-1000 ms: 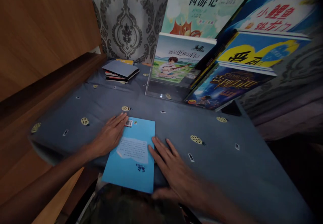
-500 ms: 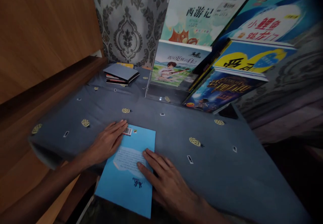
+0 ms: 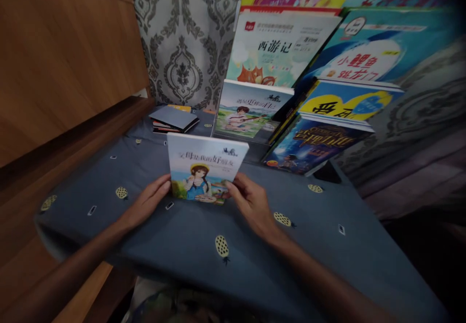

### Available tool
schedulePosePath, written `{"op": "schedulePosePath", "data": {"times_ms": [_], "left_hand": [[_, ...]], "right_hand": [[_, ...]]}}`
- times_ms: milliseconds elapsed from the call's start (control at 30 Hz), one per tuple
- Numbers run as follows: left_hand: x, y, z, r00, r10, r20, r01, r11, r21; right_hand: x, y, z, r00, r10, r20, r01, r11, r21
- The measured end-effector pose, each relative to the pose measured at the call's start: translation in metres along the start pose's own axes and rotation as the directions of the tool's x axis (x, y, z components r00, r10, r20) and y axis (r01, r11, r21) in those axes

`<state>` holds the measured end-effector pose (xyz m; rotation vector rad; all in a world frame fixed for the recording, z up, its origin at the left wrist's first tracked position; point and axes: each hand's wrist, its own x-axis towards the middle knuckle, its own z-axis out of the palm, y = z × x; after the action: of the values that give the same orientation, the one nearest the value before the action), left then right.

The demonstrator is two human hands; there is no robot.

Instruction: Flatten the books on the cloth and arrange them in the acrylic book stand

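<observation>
A thin paperback book stands upright above the table, leaning back slightly, its illustrated front cover facing me. The cover shows a figure in a yellow hat and a pale sky. My right hand is closed on its lower right edge, thumb in front and fingers behind. At the lower left edge, my left hand presses against the book, its fingertips partly hidden behind it. Just beyond stands a clear display rack holding a book with a guitar player on the cover.
Taller books, including a white one and a teal one, fill the rack. A dark blue book sits front right. A small stack of books lies back left, near a wooden panel. A grey patterned cloth covers the table.
The book has moved from lying blue back cover up at the near edge to upright, front cover towards me, nearer the rack. Both hands moved forward with it, and the view tilted up.
</observation>
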<state>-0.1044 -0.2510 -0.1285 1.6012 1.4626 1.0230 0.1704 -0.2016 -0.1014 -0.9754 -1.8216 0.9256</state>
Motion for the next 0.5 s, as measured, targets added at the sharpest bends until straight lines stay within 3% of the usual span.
{"op": "schedulePosePath", "data": {"times_ms": [133,200,267,367,500], "left_hand": [[0.012,-0.007,0.013,0.996,0.088,-0.007,-0.088,0.995,-0.051],[0.016,-0.008,0.014,0.996,0.084,-0.003,-0.084,0.996,0.013],[0.018,-0.008,0.011,0.994,0.085,-0.061,-0.072,0.978,0.195],[0.018,-0.009,0.005,0.976,0.178,-0.125,-0.098,0.873,0.477],[0.022,-0.013,0.001,0.968,0.245,-0.063,-0.169,0.812,0.559]], "right_hand": [[0.022,0.019,0.005,0.998,0.058,0.032,-0.062,0.992,0.113],[0.03,0.027,0.005,0.99,0.108,0.089,-0.116,0.988,0.1],[0.034,0.034,0.004,0.98,0.153,0.127,-0.15,0.988,-0.028],[0.033,0.042,0.005,0.98,0.178,0.085,-0.139,0.929,-0.342],[0.027,0.048,0.008,0.987,0.141,0.077,-0.082,0.853,-0.515]]}}
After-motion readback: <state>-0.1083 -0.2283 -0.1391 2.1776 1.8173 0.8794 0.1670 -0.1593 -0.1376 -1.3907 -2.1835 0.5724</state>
